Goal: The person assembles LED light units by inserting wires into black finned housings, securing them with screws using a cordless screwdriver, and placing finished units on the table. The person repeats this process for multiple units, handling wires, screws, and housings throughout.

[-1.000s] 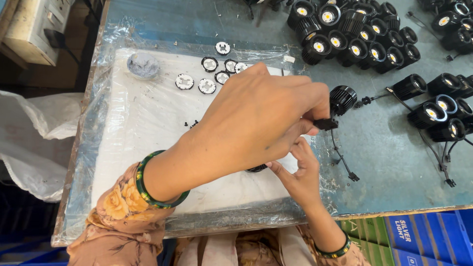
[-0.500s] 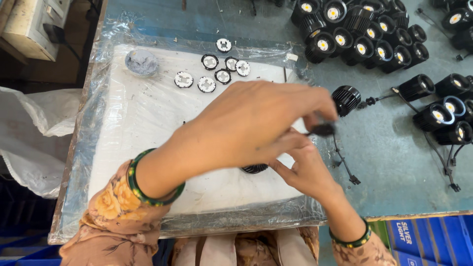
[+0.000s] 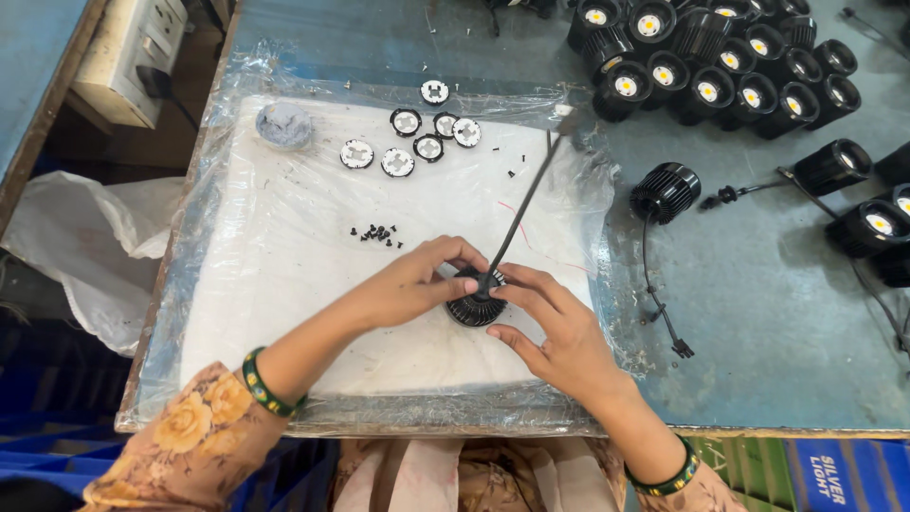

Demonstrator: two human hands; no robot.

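A black finned lamp housing (image 3: 477, 307) sits on the white plastic-covered pad (image 3: 284, 284), near its front middle. My left hand (image 3: 412, 286) grips the housing from the left with its fingertips on the top rim. On the right side, my right hand (image 3: 555, 332) holds it between thumb and fingers. A thin black cord (image 3: 523, 204) rises from the housing's top and runs up toward the pad's far right corner.
Several small round white-and-black discs (image 3: 412, 137), a little heap of black screws (image 3: 376, 232) and a grey lump (image 3: 283, 124) lie on the pad. Many black lamps (image 3: 706, 57) crowd the far right; a lone housing (image 3: 665, 192) with a cable lies beside the pad.
My left hand has drawn back from its reach toward the right side and now rests on the housing at the pad's front. The black cord now stands clear above the housing.
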